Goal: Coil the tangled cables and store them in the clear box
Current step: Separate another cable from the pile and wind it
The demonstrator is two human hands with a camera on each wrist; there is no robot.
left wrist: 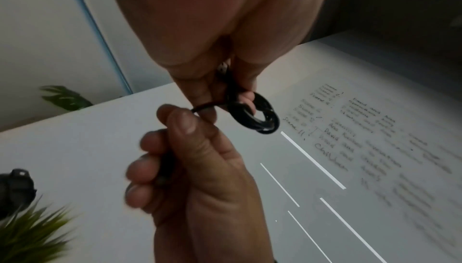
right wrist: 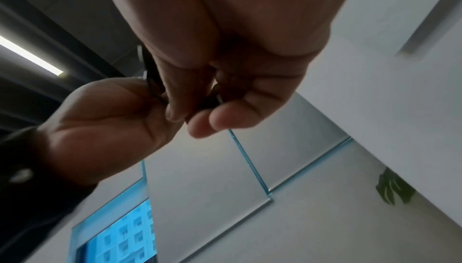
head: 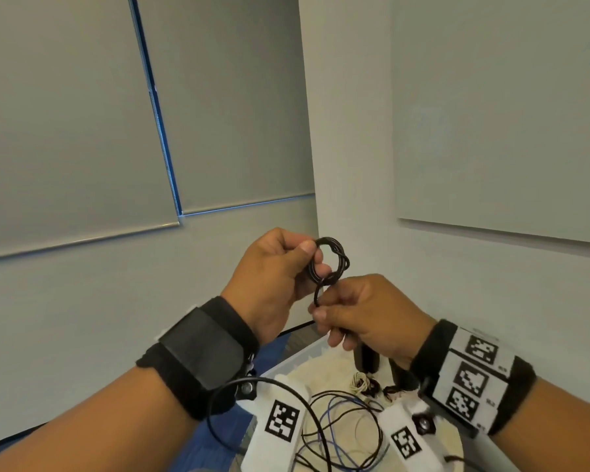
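Loose cables (head: 341, 427) lie tangled nearest, at six o'clock on the surface (head: 324, 362). Above them the right hand (head: 365, 315) pinches the black cable's free end, at five o'clock of the small coil (head: 331, 264), which the left hand (head: 273, 277) grips from nine o'clock.

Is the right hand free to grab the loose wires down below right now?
Probably not yet. The right hand is pinching the tail of the black cable coil that the left hand holds up, well above the loose wires.
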